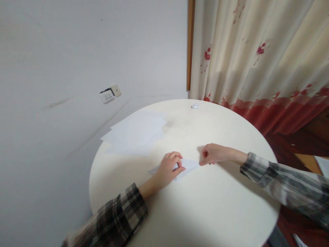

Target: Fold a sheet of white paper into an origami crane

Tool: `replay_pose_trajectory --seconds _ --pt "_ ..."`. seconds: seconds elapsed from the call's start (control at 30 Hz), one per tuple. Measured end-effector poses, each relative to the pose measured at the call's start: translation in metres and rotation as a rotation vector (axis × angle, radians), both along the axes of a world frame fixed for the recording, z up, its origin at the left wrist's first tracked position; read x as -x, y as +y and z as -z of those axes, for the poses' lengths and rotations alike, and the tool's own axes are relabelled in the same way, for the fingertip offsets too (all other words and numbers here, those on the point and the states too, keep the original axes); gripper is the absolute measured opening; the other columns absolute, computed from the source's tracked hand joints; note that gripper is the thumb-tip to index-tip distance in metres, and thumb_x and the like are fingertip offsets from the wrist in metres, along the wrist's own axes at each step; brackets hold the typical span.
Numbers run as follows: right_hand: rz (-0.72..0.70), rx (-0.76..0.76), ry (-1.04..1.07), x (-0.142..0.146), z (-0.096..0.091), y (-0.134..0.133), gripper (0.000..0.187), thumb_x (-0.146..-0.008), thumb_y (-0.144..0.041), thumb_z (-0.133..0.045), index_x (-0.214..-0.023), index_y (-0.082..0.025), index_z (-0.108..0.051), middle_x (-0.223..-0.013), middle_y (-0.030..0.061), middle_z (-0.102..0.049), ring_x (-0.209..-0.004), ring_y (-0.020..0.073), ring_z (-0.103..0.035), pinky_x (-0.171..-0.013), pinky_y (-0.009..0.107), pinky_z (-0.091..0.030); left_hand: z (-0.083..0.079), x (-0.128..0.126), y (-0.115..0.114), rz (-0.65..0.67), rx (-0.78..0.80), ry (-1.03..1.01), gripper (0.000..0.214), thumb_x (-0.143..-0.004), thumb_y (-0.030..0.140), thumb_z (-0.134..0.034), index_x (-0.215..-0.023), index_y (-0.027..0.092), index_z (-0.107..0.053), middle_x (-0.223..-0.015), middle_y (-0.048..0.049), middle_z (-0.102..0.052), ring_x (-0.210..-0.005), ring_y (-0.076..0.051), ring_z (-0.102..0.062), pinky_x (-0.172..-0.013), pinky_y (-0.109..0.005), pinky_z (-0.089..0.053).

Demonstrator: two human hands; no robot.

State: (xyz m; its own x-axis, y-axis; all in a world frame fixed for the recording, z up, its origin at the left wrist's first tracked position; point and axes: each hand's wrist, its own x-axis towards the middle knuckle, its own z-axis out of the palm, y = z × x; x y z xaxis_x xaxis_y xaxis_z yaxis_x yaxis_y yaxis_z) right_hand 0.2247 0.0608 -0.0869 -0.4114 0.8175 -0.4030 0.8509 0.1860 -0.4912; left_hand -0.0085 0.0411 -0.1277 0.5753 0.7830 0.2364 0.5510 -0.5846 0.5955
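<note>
A folded white paper [189, 166], pointed like a triangle, lies on the round cream table [205, 212]. My left hand [169, 169] rests on its left part with the fingers curled and pinched on the paper. My right hand [213, 153] pinches the paper's right tip with fingers closed. Both sleeves are plaid.
A loose stack of white sheets [136, 134] lies at the table's back left, overhanging the edge. A small crumpled paper ball [195, 106] sits at the far edge. A wall with a socket [110, 94] is to the left, a flowered curtain [257, 58] to the right.
</note>
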Motion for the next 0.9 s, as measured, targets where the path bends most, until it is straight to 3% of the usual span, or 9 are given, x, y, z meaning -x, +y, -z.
replay_pose_trajectory --seconds 0.9 --pt "0.015 -0.044 -0.175 0.02 -0.005 -0.003 0.037 -0.057 -0.053 -0.063 -0.063 -0.017 -0.063 -0.057 -0.0003 -0.061 -0.054 0.0132 -0.053 -0.048 0.024 -0.033 0.002 0.002 -0.003 0.001 0.013 0.015 0.016 -0.073 0.011 -0.063 -0.065 0.016 -0.05 -0.099 -0.0052 -0.054 -0.097 -0.02 -0.049 -0.089 -0.034 -0.035"
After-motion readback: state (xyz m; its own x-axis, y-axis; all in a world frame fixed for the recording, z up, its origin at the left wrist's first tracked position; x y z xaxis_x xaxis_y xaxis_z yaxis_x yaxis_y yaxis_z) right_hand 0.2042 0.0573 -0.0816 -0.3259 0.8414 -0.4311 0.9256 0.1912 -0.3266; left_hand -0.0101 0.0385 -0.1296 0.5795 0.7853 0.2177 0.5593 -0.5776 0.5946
